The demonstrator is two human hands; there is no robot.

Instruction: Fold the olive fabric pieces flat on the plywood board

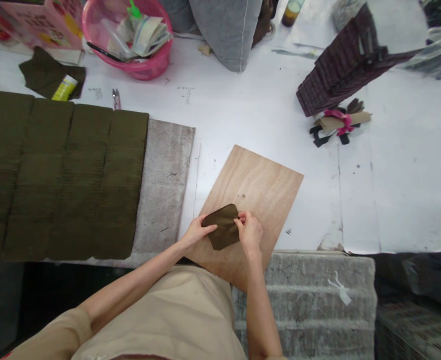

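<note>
Over a slanted plywood board (262, 181) on the white-topped table (239, 110), the person holds a small olive fabric piece (223, 229); contact with the board is unclear. Left hand (198, 230): pinches its left edge, thumb on top. Right hand (250, 231): thumb and fingertips pinch the right edge. Opposed grips presumably keep the piece flat; the board likely gives firm backing. Olive fabric stacks (81, 180) sit leftward, apparently for easy reach; thread snips (116, 99) lie beyond.

The left hand (196, 232) and right hand (249, 231) hold a cloth (224, 236) by opposite edges over a board (261, 187). Olive stacks (81, 180) lie to the left, a pink basin (148, 69) beyond them.
</note>
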